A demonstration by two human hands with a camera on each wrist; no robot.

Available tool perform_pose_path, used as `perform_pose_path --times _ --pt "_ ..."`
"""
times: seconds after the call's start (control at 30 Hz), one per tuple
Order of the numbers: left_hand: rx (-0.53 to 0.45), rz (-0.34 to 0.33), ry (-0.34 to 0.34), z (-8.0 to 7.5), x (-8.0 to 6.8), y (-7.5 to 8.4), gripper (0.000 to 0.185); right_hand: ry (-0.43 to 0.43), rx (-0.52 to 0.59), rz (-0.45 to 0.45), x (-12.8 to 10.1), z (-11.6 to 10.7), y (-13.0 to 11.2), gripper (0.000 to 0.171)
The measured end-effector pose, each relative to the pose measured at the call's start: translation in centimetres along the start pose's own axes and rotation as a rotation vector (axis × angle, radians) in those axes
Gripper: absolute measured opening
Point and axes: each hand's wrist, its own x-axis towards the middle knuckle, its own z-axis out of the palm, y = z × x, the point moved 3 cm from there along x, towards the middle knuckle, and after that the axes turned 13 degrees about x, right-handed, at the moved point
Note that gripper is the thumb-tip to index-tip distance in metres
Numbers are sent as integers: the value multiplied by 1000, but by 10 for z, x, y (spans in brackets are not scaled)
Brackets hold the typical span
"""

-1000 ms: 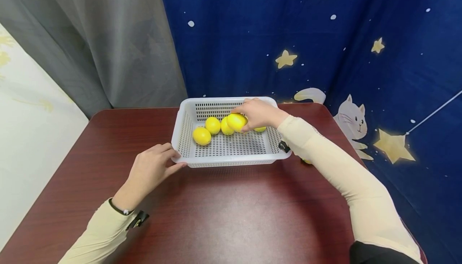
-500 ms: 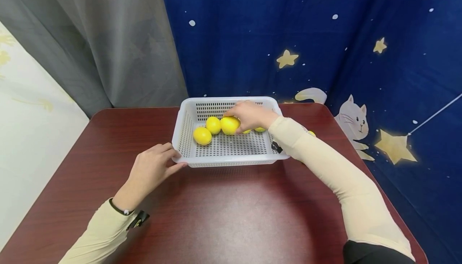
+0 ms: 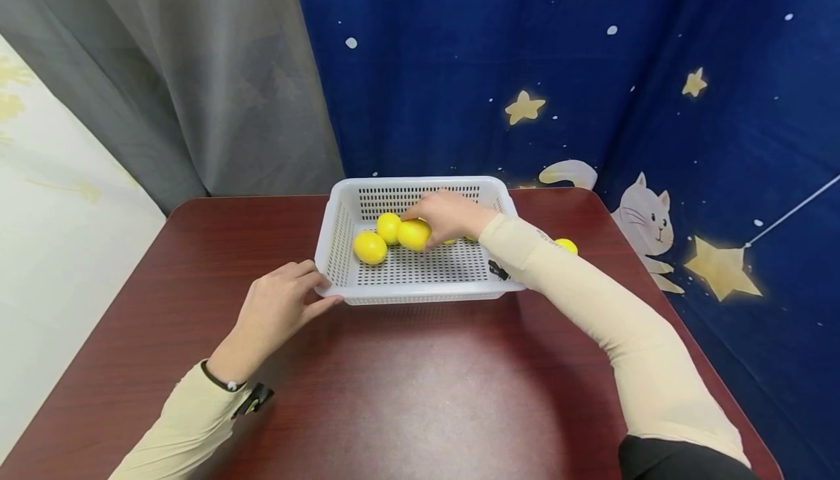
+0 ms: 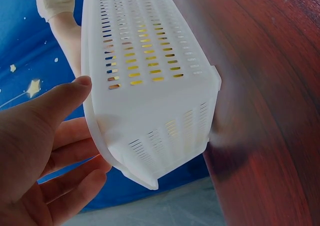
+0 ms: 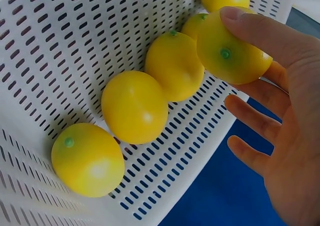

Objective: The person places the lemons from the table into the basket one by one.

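In the head view, my right hand is inside the white slotted plastic basket, pinching a lemon between thumb and fingers. The right wrist view shows that lemon with its green tip facing the camera and the ring and little fingers held off it. Several other lemons lie in a row on the basket floor. My left hand holds the basket's front left corner. In the left wrist view, its thumb is at the rim, with the other fingers beyond the rim.
The basket stands toward the back of a dark red wooden table. Another lemon shows behind my right sleeve, to the right of the basket. A blue star-patterned curtain and a grey curtain hang behind the table.
My right hand has moved left and lower into the basket with the lemon. The lemon beyond my right sleeve has come more into view. The left hand stays at the corner.
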Motion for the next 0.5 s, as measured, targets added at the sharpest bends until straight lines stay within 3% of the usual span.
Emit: perform_pose_path --times 0.5 --pt "5 -2 -8 0 0 0 31 -25 -38 -4 10 16 2 75"
